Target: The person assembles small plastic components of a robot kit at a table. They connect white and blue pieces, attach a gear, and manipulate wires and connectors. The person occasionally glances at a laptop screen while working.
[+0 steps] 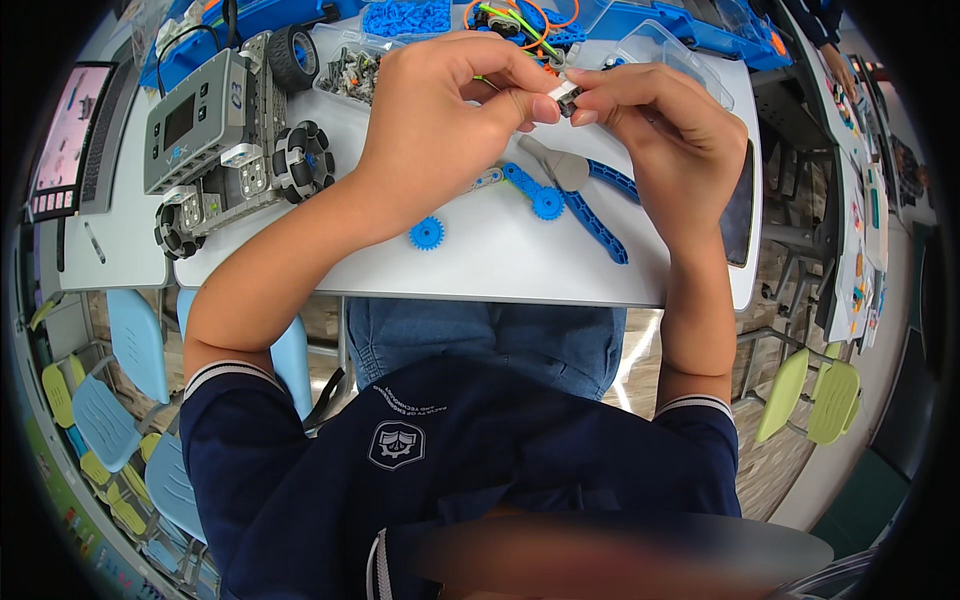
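Observation:
My left hand and my right hand meet over the far half of the white table. Between their fingertips is a small white and dark grey plastic building piece, partly covered by the fingers. Both hands are closed in a pinch on it. Below them lies a pair of blue-handled pliers with a grey head, its handles spread. Left of the pliers, a blue gear sits at the end of a short blue and light grey linkage. A second blue gear lies nearer the table's front edge.
On the left stands a grey wheeled robot with a screen box. Behind my left hand is a clear tray of grey parts; beyond are blue pieces and orange and green bands. A dark flat device lies right.

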